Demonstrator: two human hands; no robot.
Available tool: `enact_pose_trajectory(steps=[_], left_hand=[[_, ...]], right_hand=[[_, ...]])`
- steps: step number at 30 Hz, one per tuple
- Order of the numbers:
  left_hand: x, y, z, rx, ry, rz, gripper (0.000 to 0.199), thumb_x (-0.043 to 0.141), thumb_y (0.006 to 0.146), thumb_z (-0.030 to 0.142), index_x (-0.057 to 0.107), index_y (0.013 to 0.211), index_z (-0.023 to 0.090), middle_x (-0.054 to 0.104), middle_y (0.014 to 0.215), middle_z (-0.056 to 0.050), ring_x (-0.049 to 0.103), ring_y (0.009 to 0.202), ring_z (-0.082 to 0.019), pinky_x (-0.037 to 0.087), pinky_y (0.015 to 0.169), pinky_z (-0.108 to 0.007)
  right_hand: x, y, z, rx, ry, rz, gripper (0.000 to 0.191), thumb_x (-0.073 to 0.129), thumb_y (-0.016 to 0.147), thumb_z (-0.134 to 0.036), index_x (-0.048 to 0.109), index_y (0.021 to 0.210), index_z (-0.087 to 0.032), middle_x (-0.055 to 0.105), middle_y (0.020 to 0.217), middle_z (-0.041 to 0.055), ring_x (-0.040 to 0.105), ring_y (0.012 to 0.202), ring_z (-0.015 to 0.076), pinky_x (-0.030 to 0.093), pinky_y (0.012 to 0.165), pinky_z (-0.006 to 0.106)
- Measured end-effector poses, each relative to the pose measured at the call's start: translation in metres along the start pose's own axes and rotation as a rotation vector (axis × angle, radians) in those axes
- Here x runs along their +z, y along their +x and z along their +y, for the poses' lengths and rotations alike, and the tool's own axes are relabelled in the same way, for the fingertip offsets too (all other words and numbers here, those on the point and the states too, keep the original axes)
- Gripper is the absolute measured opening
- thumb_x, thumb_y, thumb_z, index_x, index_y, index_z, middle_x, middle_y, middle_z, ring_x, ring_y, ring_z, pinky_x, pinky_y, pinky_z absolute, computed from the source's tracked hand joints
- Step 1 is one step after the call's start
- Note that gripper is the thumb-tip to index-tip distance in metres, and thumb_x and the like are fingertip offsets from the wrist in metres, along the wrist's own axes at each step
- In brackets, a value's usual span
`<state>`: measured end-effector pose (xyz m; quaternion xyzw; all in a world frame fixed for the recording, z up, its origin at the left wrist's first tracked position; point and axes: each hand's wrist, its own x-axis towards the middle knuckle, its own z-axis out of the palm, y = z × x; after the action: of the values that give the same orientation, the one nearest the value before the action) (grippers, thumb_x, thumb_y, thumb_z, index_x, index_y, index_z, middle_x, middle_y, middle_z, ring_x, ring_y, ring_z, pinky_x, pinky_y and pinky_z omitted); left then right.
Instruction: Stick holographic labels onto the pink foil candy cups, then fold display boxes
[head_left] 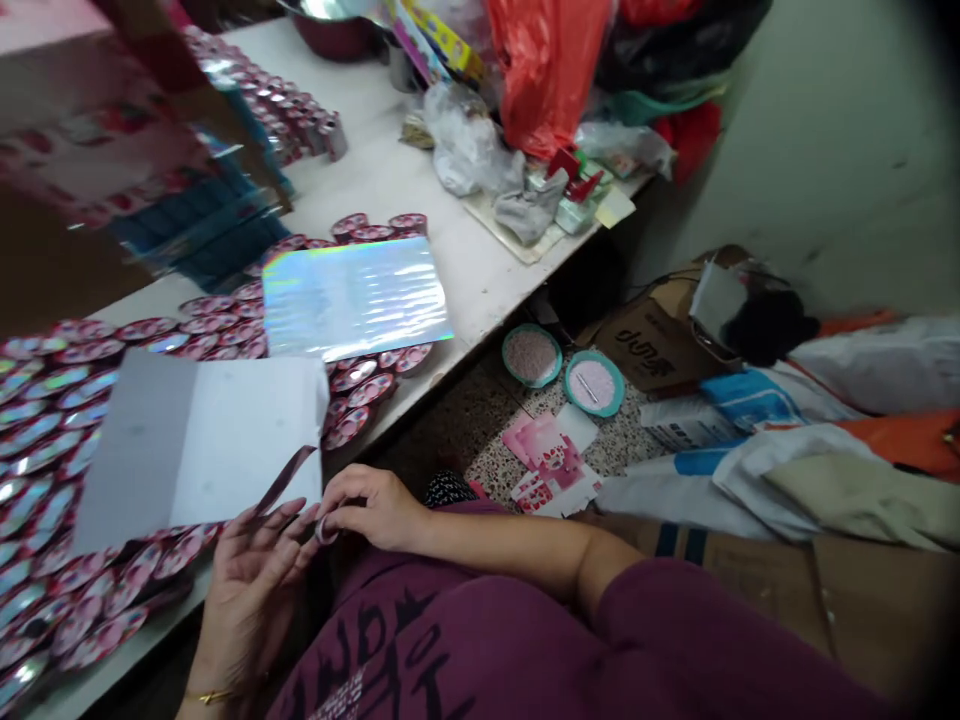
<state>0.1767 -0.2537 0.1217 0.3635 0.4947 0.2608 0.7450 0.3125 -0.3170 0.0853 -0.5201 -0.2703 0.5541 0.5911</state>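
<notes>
My left hand [255,580], palm up with a thin gold bracelet at the wrist, is at the table's front edge. A dark, narrow strip [289,474] rises from between its fingers, curving to the right. My right hand [379,512] meets its fingertips and pinches a small pale curled ring [325,531]. Whether this ring is the strip's other end I cannot tell. Just beyond the hands lies a white sheet [251,430] with a grey left part. Under it, several oval pink-and-red printed rolls [124,580] stand close together. A shiny holographic sheet [356,298] rests on more rolls behind.
A cardboard box with blue bundles [202,220] stands at the left on the white table [480,290]. Plastic bags [551,70] and a grey cloth [531,208] are heaped at the back. On the floor are two round teal-rimmed containers [621,395], pink printed cards, a carton [645,335] and sacks.
</notes>
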Motion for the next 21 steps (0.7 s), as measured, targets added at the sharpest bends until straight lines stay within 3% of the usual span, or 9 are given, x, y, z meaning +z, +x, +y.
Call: enact_pose_trajectory(steps=[3, 5, 7, 10, 13, 16, 19, 21], left_hand=[[-0.07, -0.012, 0.009, 0.102, -0.119, 0.11, 0.05, 0.074, 0.06, 0.021, 0.051, 0.103, 0.029, 0.063, 0.092, 0.0, 0.063, 0.08, -0.015, 0.054, 0.066, -0.027], [-0.13, -0.025, 0.019, 0.188, -0.214, 0.213, 0.047, 0.072, 0.062, 0.022, 0.051, 0.103, 0.03, 0.063, 0.086, 0.002, 0.061, 0.071, -0.012, 0.053, 0.063, -0.025], [-0.198, -0.043, 0.031, 0.277, -0.303, 0.352, 0.046, 0.072, 0.062, 0.022, 0.051, 0.102, 0.029, 0.063, 0.08, 0.003, 0.06, 0.068, -0.01, 0.051, 0.062, -0.023], [-0.301, -0.076, 0.046, 0.367, -0.394, 0.576, 0.044, 0.073, 0.06, 0.021, 0.052, 0.098, 0.026, 0.062, 0.075, 0.003, 0.059, 0.066, -0.009, 0.05, 0.061, -0.021], [-0.379, -0.107, 0.052, 0.394, -0.455, 0.717, 0.043, 0.074, 0.058, 0.02, 0.053, 0.095, 0.025, 0.062, 0.074, 0.003, 0.059, 0.065, -0.008, 0.049, 0.061, -0.021], [-0.419, -0.119, 0.047, 0.403, -0.514, 0.746, 0.042, 0.074, 0.058, 0.02, 0.053, 0.094, 0.025, 0.062, 0.075, 0.004, 0.058, 0.066, -0.008, 0.048, 0.061, -0.02], [-0.431, -0.117, 0.039, 0.386, -0.591, 0.719, 0.04, 0.073, 0.059, 0.021, 0.053, 0.093, 0.024, 0.062, 0.076, 0.004, 0.058, 0.066, -0.008, 0.048, 0.062, -0.021], [-0.432, -0.116, 0.034, 0.366, -0.64, 0.697, 0.038, 0.073, 0.061, 0.021, 0.053, 0.093, 0.023, 0.061, 0.077, 0.003, 0.058, 0.067, -0.008, 0.048, 0.063, -0.02]], right_hand=[[0.04, 0.008, 0.018, 0.258, 0.134, -0.09, 0.014, 0.061, 0.067, -0.028, 0.055, 0.071, -0.017, 0.056, 0.06, -0.0044, 0.053, 0.052, 0.0082, 0.044, 0.051, 0.021], [0.072, 0.016, 0.034, 0.336, 0.134, -0.025, 0.02, 0.063, 0.063, -0.031, 0.05, 0.07, -0.018, 0.056, 0.058, -0.005, 0.05, 0.045, 0.0073, 0.04, 0.044, 0.02], [0.107, 0.031, 0.05, 0.355, 0.15, 0.03, 0.024, 0.065, 0.059, -0.03, 0.049, 0.072, -0.019, 0.055, 0.057, -0.0062, 0.049, 0.044, 0.006, 0.037, 0.043, 0.018], [0.17, 0.066, 0.074, 0.34, 0.025, -0.039, 0.026, 0.067, 0.057, -0.032, 0.053, 0.073, -0.018, 0.053, 0.057, -0.0058, 0.047, 0.047, 0.0063, 0.037, 0.045, 0.019], [0.235, 0.099, 0.092, 0.229, -0.3, -0.175, 0.02, 0.064, 0.059, -0.031, 0.057, 0.072, -0.017, 0.055, 0.058, -0.0037, 0.048, 0.05, 0.0084, 0.039, 0.051, 0.023], [0.292, 0.131, 0.106, 0.039, -0.833, -0.249, 0.011, 0.057, 0.067, -0.026, 0.059, 0.073, -0.017, 0.06, 0.066, -0.0005, 0.053, 0.06, 0.0112, 0.04, 0.058, 0.024], [0.339, 0.16, 0.122, -0.066, -1.353, -0.3, 0.013, 0.054, 0.073, -0.022, 0.061, 0.083, -0.018, 0.064, 0.083, 0.0037, 0.057, 0.078, 0.0142, 0.04, 0.069, 0.024], [0.363, 0.174, 0.132, -0.049, -1.53, -0.34, 0.017, 0.053, 0.074, -0.019, 0.062, 0.089, -0.016, 0.064, 0.092, 0.008, 0.057, 0.087, 0.0171, 0.04, 0.074, 0.025]])
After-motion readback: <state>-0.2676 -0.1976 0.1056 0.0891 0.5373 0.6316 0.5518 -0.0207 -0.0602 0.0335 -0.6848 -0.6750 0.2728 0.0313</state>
